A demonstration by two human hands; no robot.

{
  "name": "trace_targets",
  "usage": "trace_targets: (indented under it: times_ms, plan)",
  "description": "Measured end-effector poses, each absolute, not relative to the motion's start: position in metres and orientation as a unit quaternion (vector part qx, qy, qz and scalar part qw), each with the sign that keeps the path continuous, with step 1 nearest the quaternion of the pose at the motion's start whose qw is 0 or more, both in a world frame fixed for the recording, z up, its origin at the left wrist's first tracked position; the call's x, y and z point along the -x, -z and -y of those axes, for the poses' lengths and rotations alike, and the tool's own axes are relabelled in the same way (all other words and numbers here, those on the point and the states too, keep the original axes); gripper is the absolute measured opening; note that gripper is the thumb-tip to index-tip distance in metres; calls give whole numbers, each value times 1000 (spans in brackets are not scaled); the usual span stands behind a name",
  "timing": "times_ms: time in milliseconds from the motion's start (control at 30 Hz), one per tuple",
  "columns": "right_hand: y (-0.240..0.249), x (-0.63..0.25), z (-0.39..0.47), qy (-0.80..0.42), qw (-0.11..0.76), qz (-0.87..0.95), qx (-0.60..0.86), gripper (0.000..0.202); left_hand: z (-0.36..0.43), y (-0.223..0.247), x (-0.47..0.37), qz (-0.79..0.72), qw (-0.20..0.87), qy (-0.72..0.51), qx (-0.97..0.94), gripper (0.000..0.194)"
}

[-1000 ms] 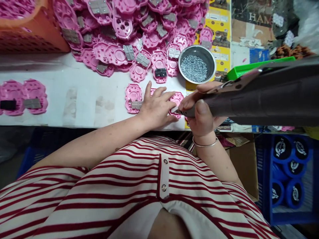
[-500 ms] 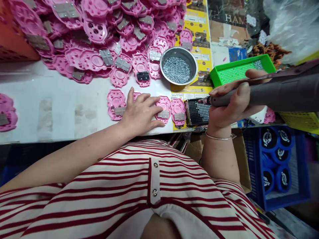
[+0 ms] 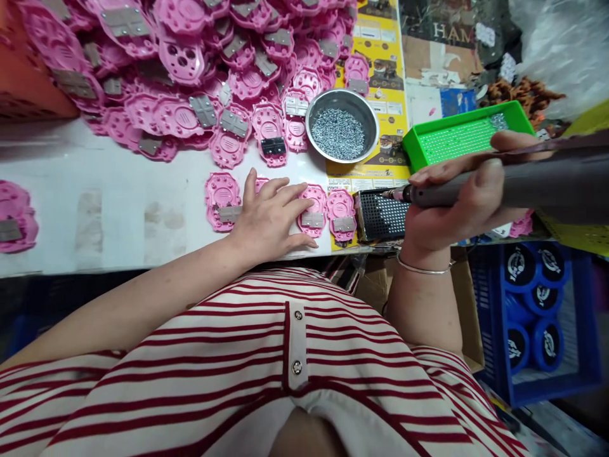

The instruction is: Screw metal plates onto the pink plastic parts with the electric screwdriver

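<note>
Right hand (image 3: 440, 220) is gripping a grey driver (image 3: 528, 190), aiming it towards 9 o'clock over the black perforated tray (image 3: 368, 217); left hand (image 3: 266, 219), spread wide, is partly covering pink casings (image 3: 222, 190), presumably steadying them.

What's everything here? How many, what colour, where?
Heap: many pieces, pink, back
Row: four pieces showing, pink, front middle
Lone piece: one, pink, left
Table: one, white, middle
Bowl: one, silver, beside heap
Metal bits: lots, silver, in bowl
Holed tray: one, black, beside row
Long tray: one, green, right of bowl
Printed sheet: one, yellow, partly under bowl
Basket: one, orange, top left
Lumps: several, brown, top right
Plastic: some, clear, top right
Crate: one, blue, lower right
Discs: several, black and blue, in crate
Box: one, brown, beside crate
Tool: one, grey, right
Bracelet: one, silver, right wrist
Shirt: one, red-striped, bottom
Left hand: one, over row
Right hand: one, holding tool
</note>
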State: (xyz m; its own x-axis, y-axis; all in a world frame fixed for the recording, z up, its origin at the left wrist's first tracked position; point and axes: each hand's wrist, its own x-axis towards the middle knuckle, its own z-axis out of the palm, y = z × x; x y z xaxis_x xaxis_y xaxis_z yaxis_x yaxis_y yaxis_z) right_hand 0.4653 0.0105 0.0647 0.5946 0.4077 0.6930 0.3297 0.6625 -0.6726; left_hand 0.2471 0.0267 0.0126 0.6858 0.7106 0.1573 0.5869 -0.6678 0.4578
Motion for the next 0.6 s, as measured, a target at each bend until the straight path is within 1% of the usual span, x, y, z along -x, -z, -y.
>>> trace_targets:
  times_ms: [67,167,233,300,367,433,600]
  plan:
    - [-74,-457,-5,-47,804,439,399,19,-27,-13,-250,-356,207,-212,-886,67]
    - [-89,-441,5,-147,792,452,382,17,-28,-17,-260,-337,239,-257,-874,61]
    - [-96,-431,13,-213,784,464,353,16,-29,-22,-266,-318,267,-254,-873,46]
    - [-100,-423,19,-265,776,462,336,18,-30,-27,-269,-313,291,-242,-871,21]
    - [-100,-417,23,-296,765,460,341,20,-29,-31,-269,-321,311,-229,-865,7]
    - [-99,-414,26,-312,758,460,340,22,-28,-34,-266,-331,322,-219,-859,5]
    - [-92,-413,25,-350,755,473,288,26,-28,-33,-262,-318,318,-208,-869,8]
